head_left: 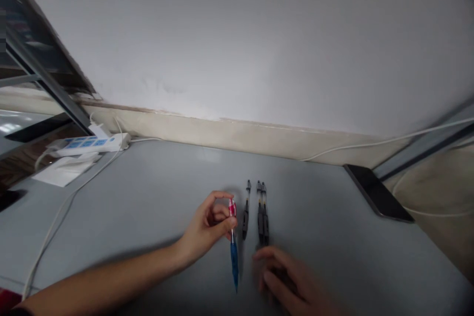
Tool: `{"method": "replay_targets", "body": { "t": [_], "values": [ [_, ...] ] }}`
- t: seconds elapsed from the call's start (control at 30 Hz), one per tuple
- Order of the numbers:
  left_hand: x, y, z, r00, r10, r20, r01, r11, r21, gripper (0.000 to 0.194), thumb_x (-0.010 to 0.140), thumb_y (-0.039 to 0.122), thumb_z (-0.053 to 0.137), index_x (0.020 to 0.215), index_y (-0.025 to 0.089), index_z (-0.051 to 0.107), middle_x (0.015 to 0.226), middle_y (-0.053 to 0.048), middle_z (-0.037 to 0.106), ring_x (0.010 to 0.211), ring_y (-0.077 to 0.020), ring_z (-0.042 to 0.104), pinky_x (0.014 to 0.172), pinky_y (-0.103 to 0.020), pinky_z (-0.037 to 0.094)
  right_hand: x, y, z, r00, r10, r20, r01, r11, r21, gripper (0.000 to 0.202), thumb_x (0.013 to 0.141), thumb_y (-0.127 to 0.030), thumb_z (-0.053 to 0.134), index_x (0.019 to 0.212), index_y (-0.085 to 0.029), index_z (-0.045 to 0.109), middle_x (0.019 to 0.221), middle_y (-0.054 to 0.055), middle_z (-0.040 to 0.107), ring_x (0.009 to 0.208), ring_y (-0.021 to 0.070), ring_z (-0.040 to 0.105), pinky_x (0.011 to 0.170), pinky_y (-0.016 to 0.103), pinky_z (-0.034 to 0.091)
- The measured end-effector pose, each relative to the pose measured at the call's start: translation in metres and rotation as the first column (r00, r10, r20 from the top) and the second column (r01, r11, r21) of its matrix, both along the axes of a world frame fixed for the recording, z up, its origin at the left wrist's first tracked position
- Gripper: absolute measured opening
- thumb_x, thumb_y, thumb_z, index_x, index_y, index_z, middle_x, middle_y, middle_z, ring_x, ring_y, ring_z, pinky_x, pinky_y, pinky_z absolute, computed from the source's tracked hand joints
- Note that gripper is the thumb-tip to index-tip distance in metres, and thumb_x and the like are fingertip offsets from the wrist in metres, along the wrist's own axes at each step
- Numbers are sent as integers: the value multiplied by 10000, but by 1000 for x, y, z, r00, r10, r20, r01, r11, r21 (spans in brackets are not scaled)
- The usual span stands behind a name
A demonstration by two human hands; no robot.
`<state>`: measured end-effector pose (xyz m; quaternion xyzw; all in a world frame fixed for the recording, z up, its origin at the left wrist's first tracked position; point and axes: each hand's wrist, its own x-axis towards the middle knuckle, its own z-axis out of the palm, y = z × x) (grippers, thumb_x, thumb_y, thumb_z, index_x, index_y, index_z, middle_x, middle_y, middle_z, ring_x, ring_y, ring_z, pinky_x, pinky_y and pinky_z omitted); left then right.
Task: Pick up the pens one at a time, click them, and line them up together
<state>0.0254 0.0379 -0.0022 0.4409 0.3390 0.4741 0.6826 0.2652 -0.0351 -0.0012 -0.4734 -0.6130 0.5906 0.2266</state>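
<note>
My left hand (213, 222) holds a pen (234, 259) with a red upper part and a blue lower part, its blue tip pointing down toward me. One dark pen (246, 215) lies on the grey table just right of that hand. A little further right, two more dark pens (262, 217) lie side by side. Near their lower ends is my right hand (283, 276), blurred, its fingers curled with a gap between thumb and index finger; nothing shows in it.
A white power strip (92, 144) with cables and some white paper (66, 169) are at the back left of the table (166, 177). A black phone (377, 192) lies at the right edge. A wall (259, 59) rises behind.
</note>
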Motion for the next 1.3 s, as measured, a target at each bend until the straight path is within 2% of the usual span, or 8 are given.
{"method": "replay_targets", "body": {
  "t": [0.1,0.23,0.4,0.7,0.8,0.9,1.1,1.3],
  "values": [
    [0,0,-1,1000,0,-3,0,1000,-12,501,787,347,898,1173,223,603,729,52,633,604,-97,612,565,-213,546,-1,1,2,1000,-1,1,1,1000,-1,383,1024,-569,517,1202,-248,626,860,25,690,749,202,640,691,316,494],
    [1,0,-2,1000,23,-6,-23,1000,-16,603,778,338,906,1272,246,573,760,53,635,604,-93,607,560,-212,553,-1,1,0,1000,-8,5,8,1000,-7,364,1031,-545,512,1210,-248,623,874,25,682,747,202,634,696,320,492],
    [0,0,-4,1000,29,9,-29,1000,4,485,789,331,898,1163,222,608,739,48,642,610,-92,611,573,-207,542,0,0,-1,1000,-10,4,10,1000,-9,374,1027,-560,510,1204,-254,631,869,23,677,766,209,631,710,324,491],
    [1,0,0,999,48,-23,-48,999,-6,529,791,360,895,1200,214,595,728,47,651,614,-106,637,574,-215,531,-2,-1,-7,1000,-27,-9,27,1000,-2,417,1011,-611,503,1208,-261,616,847,13,663,709,193,612,621,291,465],
    [1,0,0,999,39,-34,-40,999,-13,521,784,366,896,1183,205,602,721,43,657,623,-116,639,576,-224,529,-2,-1,-9,999,-32,-9,32,999,3,372,1019,-564,509,1214,-265,614,841,6,651,688,186,600,577,280,440],
    [1,3,1,996,40,-75,-42,999,-24,536,777,381,895,1189,195,609,708,44,654,621,-113,632,565,-213,499,-3,0,-9,1000,-28,-9,28,999,17,343,1018,-518,515,1209,-250,610,834,8,661,694,189,611,639,300,464],
    [0,18,10,973,25,-230,-21,1000,21,665,792,408,854,1332,194,530,731,45,664,623,-109,607,573,-220,495,-4,0,-8,1000,-5,-4,5,999,48,304,1022,-438,490,1203,-215,590,841,22,674,687,187,603,641,303,461],
    [7,53,12,931,-17,-363,39,998,54,625,770,306,837,1320,175,570,743,34,669,531,-97,605,541,-238,523,-2,1,-5,999,20,26,-23,993,117,251,994,-354,522,1197,-221,586,842,13,688,693,178,609,641,283,463]
  ]
}}
